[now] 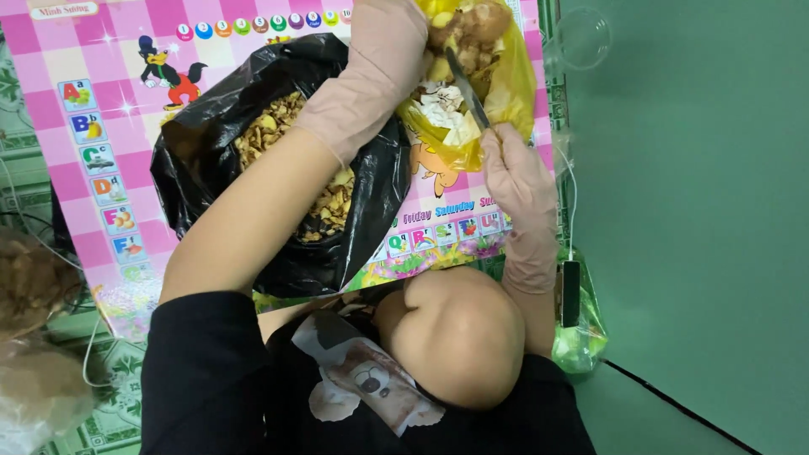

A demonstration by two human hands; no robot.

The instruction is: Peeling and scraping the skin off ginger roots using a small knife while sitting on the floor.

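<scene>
**Gloved hands work a knife at a yellow bag**

The right hand (516, 173), fingers closed around the handle, holds a knife (468, 88) whose blade slants up-left into a yellow bag (514, 93) of brown roots and peelings. The left hand (389, 42) grips a root (472, 25) there. Left of the yellow bag, a black bag (371, 202) holds sliced pieces.

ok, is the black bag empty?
No, the black bag lies open on the pink mat and holds a heap of tan cut pieces.
</scene>
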